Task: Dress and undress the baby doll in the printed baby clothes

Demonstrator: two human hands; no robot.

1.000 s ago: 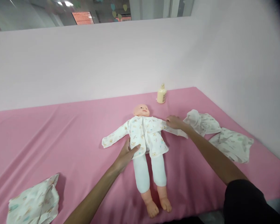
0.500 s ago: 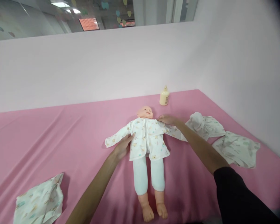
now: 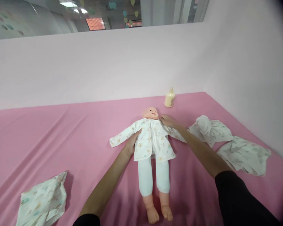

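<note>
A baby doll [image 3: 145, 175] lies on its back, in a white patterned jacket [image 3: 142, 142] and pale leggings or padding. Its head [image 3: 151, 113] points toward the wall. My left hand [image 3: 132, 141] grips the doll's side at the armpit, thumb on top of the jacket and the other fingers mostly hidden. At the opposite shoulder, near the neck, my right hand [image 3: 168, 120] is closed on the jacket's edge. Both sleeves are spread outward; the jacket's front edges lie close together, parting toward the hem.
A cream pump bottle [image 3: 169, 98] stands near the back wall [image 3: 96, 69]. Crumpled white patterned cloths [image 3: 247, 155] lie to the right, and a folded patterned cloth [image 3: 43, 201] at lower left. A pink sheet [image 3: 89, 157] covers the surface.
My left hand has slid slightly up the doll's side toward the armpit. My right hand has moved a little closer to the neck. The whole view has shifted slightly.
</note>
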